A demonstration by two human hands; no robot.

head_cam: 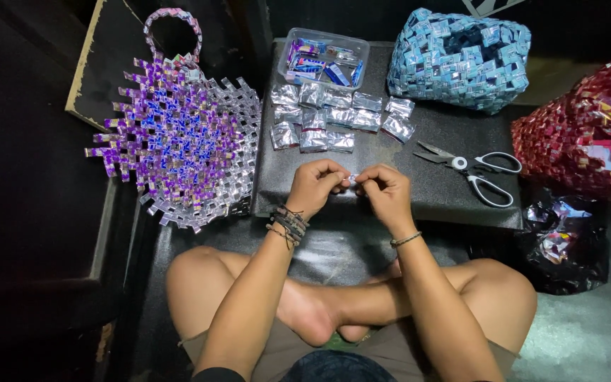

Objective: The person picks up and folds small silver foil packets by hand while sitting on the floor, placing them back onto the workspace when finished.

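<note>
Surface (419, 152): dark padded board, on floor in front of crossed legs; carries most items.
Purple weave (178, 134): wide flat woven piece w/ loop handle, left of surface, partly off its edge.
Blue bag (461, 56): woven, back right corner of surface.
Red bag (581, 134): woven, far right, off surface.
Black bag (563, 240): plastic, right of surface, foil scraps inside.
Tub (323, 56): clear, back centre, mixed wrappers in it.
Foil stack (337, 117): silver folded pieces in rows, just in front of tub.
Scissors (472, 168): blades apart, on surface right of hands.
Left hand (316, 185): fingers clamped on strip, from left side.
Right hand (387, 191): fingers clamped on strip, from right side.
Strip (352, 180): tiny folded foil piece, between both hands' fingertips, just above front of surface. Likely v. light, thin, slick; creases easily, holds a fold. Best pinched at ends, thumb vs forefinger.
</note>
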